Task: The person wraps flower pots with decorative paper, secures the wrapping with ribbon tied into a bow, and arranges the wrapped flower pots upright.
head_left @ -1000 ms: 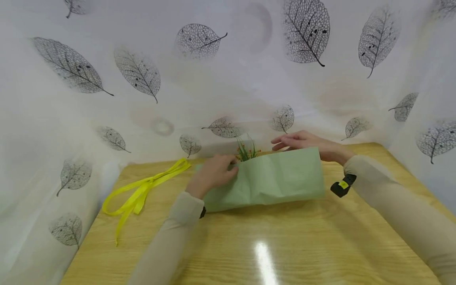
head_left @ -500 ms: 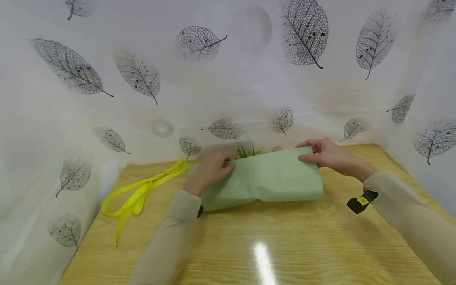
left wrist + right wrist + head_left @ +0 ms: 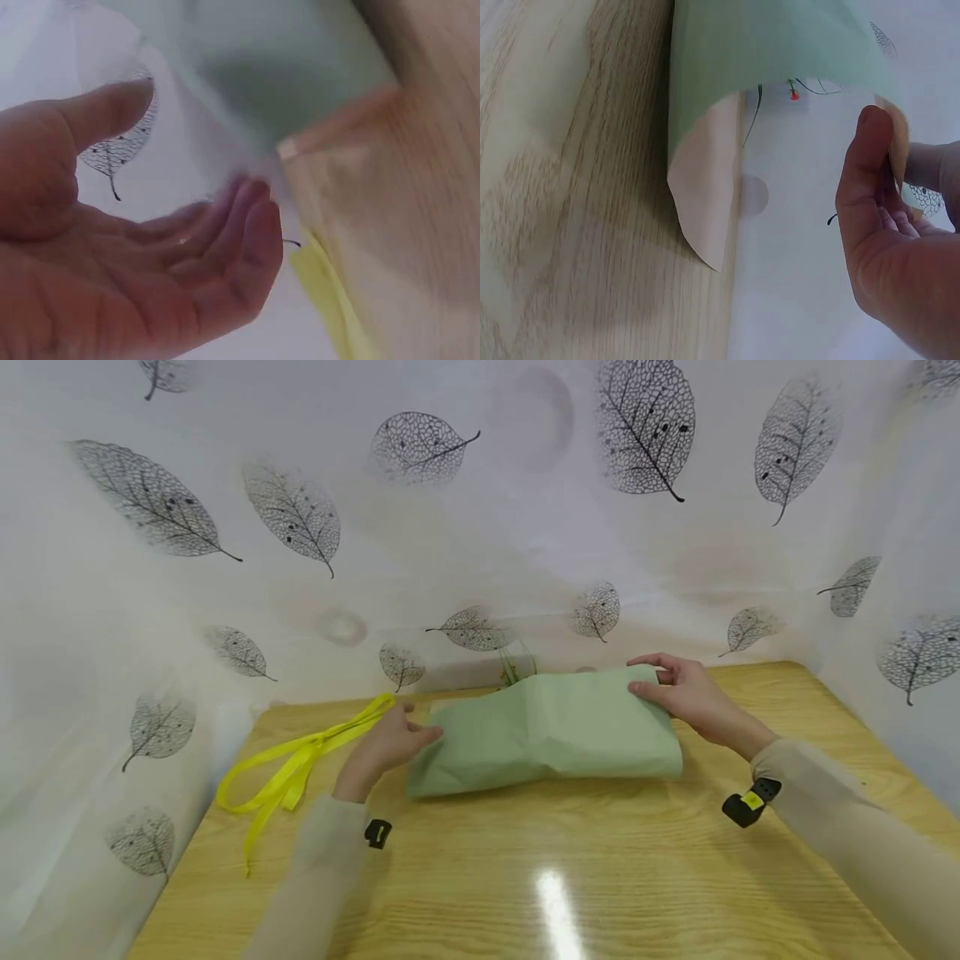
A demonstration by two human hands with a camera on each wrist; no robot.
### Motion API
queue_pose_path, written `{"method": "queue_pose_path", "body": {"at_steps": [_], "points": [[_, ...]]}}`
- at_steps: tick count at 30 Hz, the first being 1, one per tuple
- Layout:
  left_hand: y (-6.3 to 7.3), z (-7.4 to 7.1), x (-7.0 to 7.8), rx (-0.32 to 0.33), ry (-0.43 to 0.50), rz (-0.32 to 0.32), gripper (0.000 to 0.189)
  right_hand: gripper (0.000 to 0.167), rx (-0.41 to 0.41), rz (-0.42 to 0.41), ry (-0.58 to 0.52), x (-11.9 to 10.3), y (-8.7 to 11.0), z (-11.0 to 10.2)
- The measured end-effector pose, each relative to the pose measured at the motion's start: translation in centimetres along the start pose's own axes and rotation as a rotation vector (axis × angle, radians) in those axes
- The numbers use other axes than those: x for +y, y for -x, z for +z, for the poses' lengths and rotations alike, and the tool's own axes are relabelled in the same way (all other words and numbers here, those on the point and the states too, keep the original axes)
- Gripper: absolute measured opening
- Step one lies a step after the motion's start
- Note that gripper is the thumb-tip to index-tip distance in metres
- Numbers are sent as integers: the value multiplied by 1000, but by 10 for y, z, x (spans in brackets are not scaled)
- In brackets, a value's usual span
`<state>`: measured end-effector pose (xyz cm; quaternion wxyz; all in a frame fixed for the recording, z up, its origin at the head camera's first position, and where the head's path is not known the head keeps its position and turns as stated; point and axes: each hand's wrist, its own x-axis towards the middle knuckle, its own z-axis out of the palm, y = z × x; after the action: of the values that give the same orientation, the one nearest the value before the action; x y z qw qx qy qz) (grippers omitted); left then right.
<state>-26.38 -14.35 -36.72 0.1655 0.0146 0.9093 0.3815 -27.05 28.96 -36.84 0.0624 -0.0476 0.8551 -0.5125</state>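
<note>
A sheet of pale green wrapping paper (image 3: pixel 555 727) lies folded over on the table, its paler inner side (image 3: pixel 709 165) showing in the right wrist view. Green stems (image 3: pixel 512 675) stick out behind its far edge, and a small red flower (image 3: pixel 794 94) appears in the right wrist view. My right hand (image 3: pixel 693 697) pinches the far right corner of the paper between thumb and fingers. My left hand (image 3: pixel 386 745) is just off the paper's left end, fingers loosely bent and thumb apart, holding nothing in the left wrist view (image 3: pixel 150 255).
A yellow ribbon (image 3: pixel 300 760), looped and loose, lies on the left of the wooden table (image 3: pixel 465 877), close to my left hand. A white curtain with a leaf print (image 3: pixel 480 527) hangs behind the table and along its sides.
My left hand has let go of the paper and moved left towards the ribbon. My right hand came down from behind the paper and took hold of its far right corner.
</note>
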Motion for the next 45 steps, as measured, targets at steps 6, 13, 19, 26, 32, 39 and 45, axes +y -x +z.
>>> {"method": "queue_pose_path", "body": {"at_steps": [6,13,19,26,32,39,45], "points": [[-4,3,-11,5,80,-25,67,52,31,-19,41,3,-2,7],[-8,6,-14,94,78,-1,49,55,33,3,78,7,-2,10],[-11,8,-10,170,30,32,47,60,86,-25,175,12,-6,11],[-12,11,-11,172,104,21,43,53,349,-361,469,-12,9,35],[-10,10,-10,167,124,-10,46,58,143,-859,701,-40,22,76],[-10,9,-12,158,122,1,44,62,-99,-885,906,-45,21,106],[-11,11,-14,155,124,9,42,60,-115,-883,959,-44,14,110]]}}
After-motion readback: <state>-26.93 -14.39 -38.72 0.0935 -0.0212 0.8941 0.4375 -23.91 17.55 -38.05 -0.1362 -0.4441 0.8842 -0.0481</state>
